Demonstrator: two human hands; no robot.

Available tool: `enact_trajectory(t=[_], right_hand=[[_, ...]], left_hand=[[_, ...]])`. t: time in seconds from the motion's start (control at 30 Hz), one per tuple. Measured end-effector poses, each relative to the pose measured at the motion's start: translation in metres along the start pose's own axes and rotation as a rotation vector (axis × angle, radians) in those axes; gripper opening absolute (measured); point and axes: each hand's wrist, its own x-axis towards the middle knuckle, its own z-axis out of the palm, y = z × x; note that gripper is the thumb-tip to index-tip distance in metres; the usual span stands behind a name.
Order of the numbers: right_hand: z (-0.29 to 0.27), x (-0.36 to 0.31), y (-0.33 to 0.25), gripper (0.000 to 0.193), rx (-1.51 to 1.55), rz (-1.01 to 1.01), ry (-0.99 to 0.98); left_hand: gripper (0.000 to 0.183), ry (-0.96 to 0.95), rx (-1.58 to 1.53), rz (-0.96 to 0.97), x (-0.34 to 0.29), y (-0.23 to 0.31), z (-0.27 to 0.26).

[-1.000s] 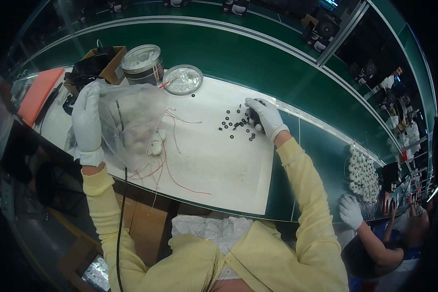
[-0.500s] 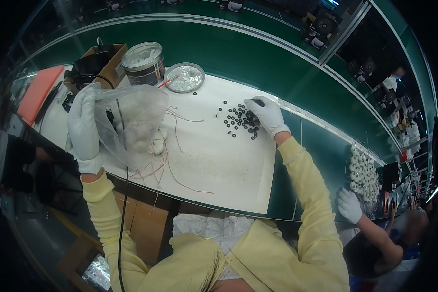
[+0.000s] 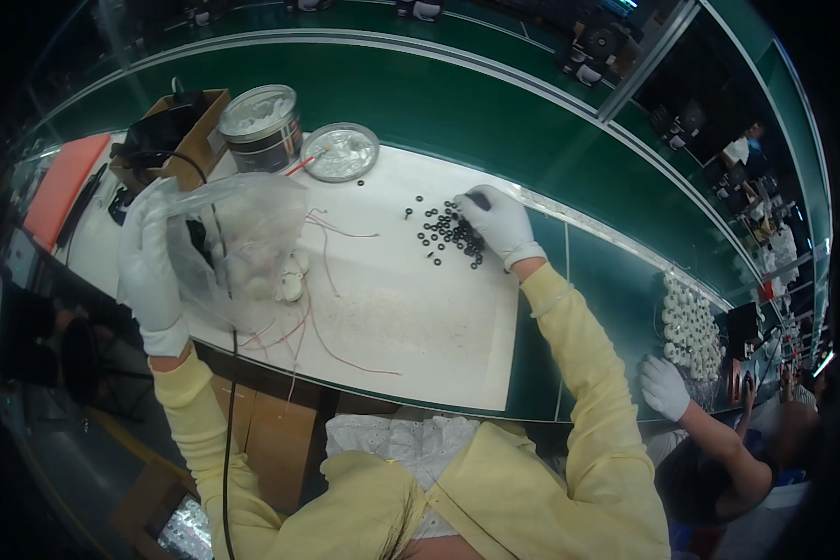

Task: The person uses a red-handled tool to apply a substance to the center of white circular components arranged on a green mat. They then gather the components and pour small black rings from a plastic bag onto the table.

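Observation:
My left hand, in a white glove, is closed on the edge of a clear plastic bag. White round parts with thin reddish wires show through the bag and beside it on the table. My right hand, also gloved, is at the far right of the white sheet with its fingers bent over a scatter of small black rings. A dark patch lies between its thumb and forefinger; what it is I cannot make out. Part of the scatter is hidden under this hand.
Behind the bag stand an open tin of whitish stuff, a round lid with a red stick, and a cardboard box. A red-orange folder lies far left. At right, a co-worker's gloved hand is by rows of white parts.
The whole view has shifted slightly left. My left hand stays on the bag and my right hand remains over the black rings. A few loose rings lie slightly differently.

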Motion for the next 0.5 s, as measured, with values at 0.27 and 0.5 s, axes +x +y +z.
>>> enact_trajectory(t=[0.27, 0.5], right_hand=[[-0.002, -0.008, -0.018, 0.036, -0.288, -0.118, -0.051], [-0.007, -0.016, -0.023, 0.035, -0.388, -0.169, -0.053]], left_hand=[[0.039, -0.051, 0.079, -0.004, -0.010, -0.031, -0.024], [0.038, -0.057, 0.100, -0.008, -0.012, -0.025, -0.022]])
